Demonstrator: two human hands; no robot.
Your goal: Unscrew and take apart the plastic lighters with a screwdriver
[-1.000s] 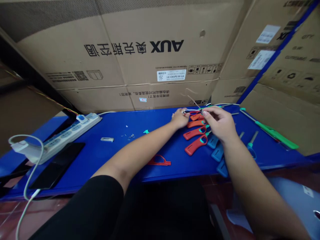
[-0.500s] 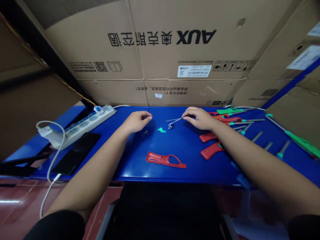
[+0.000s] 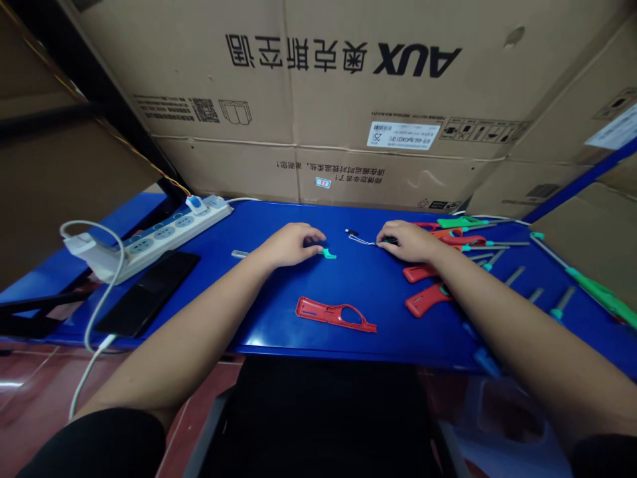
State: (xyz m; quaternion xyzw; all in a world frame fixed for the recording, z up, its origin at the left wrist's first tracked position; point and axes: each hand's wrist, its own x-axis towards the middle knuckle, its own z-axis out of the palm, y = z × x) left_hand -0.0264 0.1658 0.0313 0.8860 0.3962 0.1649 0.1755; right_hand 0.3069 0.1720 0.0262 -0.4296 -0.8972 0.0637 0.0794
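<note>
My left hand [image 3: 294, 244] is at the left end of a small teal piece [image 3: 329, 253] on the blue table, thumb and fingertips around that end. My right hand [image 3: 405, 240] is closed on a thin white wire [image 3: 363, 240], which ends in a small black part [image 3: 352, 233] to the left. Something dark shows under its fingers. Nearer the table's front edge lies an open red plastic shell half [image 3: 336, 315] with an oval hole. Left of my left hand, a small clear strip [image 3: 239, 253] lies on the table.
Red and green lighter-like pieces [image 3: 428, 299] with metal rods lie at the right, partly under my right forearm. A white power strip [image 3: 172, 232] and black phone [image 3: 149, 292] are at the left. A cardboard wall [image 3: 308, 99] stands behind the blue table [image 3: 279, 325].
My left hand has moved right to the teal piece. My right hand still has the wire, whose black end now points up-left. The view has shifted slightly.
</note>
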